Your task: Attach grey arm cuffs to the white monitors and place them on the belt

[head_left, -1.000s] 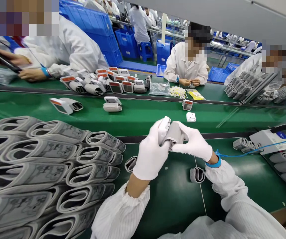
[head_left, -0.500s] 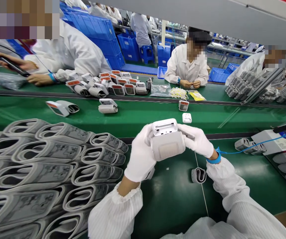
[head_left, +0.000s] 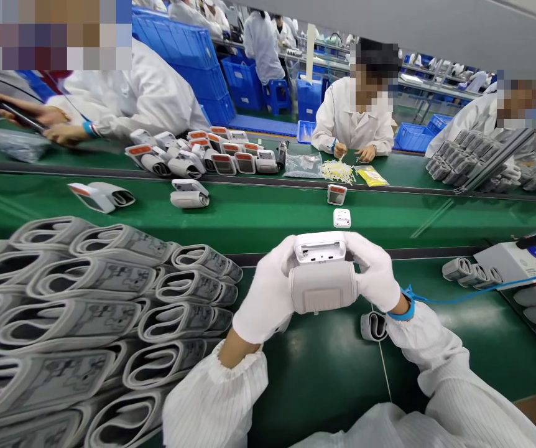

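The white-gloved left hand (head_left: 265, 295) and right hand (head_left: 375, 272) are grasping a white blood pressure monitor (head_left: 320, 247) by its ends, holding it over a green conveyor belt (head_left: 305, 386), with its grey cuff (head_left: 323, 286) wrapped beneath. A rolled cuff (head_left: 373, 326) is lying just beside the right wrist, and stacked grey cuffs (head_left: 86, 292) are filling the belt's left side, their printing too small to read.
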`<move>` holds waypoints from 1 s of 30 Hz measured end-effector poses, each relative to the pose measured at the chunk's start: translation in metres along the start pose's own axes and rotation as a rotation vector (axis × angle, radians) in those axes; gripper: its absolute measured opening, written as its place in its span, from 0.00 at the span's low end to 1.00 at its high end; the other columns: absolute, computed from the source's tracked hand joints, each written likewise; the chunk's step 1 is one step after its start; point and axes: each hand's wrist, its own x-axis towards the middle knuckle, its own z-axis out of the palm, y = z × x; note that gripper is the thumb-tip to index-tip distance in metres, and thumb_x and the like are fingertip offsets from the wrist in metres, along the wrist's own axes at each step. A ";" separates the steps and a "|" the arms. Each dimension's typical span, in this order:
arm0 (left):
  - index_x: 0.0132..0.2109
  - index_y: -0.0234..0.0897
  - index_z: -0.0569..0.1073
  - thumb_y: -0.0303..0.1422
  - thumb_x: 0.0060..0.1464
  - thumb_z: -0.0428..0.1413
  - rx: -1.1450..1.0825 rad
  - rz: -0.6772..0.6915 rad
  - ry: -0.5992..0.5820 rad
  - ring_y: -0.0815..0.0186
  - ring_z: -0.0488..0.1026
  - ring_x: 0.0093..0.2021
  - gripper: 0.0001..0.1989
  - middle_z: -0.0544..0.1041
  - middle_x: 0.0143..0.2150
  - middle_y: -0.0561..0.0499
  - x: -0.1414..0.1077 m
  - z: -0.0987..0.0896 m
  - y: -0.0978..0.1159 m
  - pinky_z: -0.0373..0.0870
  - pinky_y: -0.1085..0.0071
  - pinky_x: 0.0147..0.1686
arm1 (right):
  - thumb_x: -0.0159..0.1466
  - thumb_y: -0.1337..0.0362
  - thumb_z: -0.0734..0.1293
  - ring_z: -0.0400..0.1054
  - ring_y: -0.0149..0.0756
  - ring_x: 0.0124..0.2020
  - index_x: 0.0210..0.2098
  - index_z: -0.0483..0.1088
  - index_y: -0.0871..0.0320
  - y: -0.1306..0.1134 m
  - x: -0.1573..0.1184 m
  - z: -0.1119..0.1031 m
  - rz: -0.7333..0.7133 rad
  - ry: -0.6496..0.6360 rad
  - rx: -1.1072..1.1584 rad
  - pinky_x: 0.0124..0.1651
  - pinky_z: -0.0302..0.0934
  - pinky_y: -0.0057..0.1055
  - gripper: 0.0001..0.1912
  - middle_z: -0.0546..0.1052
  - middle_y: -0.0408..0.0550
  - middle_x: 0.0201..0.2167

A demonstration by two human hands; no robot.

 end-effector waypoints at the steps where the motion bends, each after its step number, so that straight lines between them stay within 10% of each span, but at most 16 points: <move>1: 0.41 0.39 0.78 0.34 0.49 0.68 0.005 0.008 -0.002 0.59 0.76 0.41 0.12 0.82 0.43 0.49 -0.001 0.001 -0.001 0.74 0.65 0.41 | 0.65 0.58 0.72 0.75 0.45 0.51 0.57 0.74 0.56 -0.002 -0.001 0.000 0.007 0.000 -0.010 0.50 0.74 0.38 0.22 0.78 0.54 0.53; 9: 0.25 0.40 0.65 0.41 0.57 0.59 -0.239 -0.051 0.098 0.68 0.63 0.26 0.17 0.67 0.24 0.56 0.000 0.014 -0.010 0.65 0.70 0.27 | 0.65 0.59 0.69 0.66 0.36 0.30 0.44 0.78 0.57 -0.011 -0.001 0.004 -0.106 0.108 -0.303 0.33 0.65 0.33 0.11 0.72 0.46 0.28; 13: 0.34 0.39 0.76 0.35 0.52 0.62 -0.178 -0.010 0.111 0.62 0.73 0.35 0.05 0.78 0.33 0.52 0.007 0.015 -0.012 0.72 0.67 0.37 | 0.65 0.59 0.70 0.67 0.35 0.31 0.45 0.78 0.57 0.007 0.000 0.010 -0.082 0.160 -0.195 0.36 0.66 0.33 0.11 0.73 0.45 0.30; 20: 0.50 0.36 0.78 0.31 0.44 0.68 -0.015 0.016 -0.034 0.53 0.78 0.50 0.23 0.83 0.47 0.46 0.012 0.007 -0.007 0.75 0.61 0.51 | 0.66 0.47 0.70 0.71 0.41 0.39 0.48 0.77 0.57 0.021 0.009 0.000 0.066 -0.068 -0.007 0.44 0.70 0.37 0.21 0.77 0.50 0.39; 30: 0.45 0.35 0.81 0.30 0.47 0.67 -0.242 -0.176 0.004 0.54 0.80 0.49 0.16 0.85 0.46 0.46 0.010 0.015 0.005 0.77 0.63 0.49 | 0.60 0.61 0.74 0.67 0.33 0.32 0.40 0.78 0.57 0.012 0.004 0.000 0.065 0.007 -0.025 0.35 0.64 0.29 0.09 0.73 0.43 0.31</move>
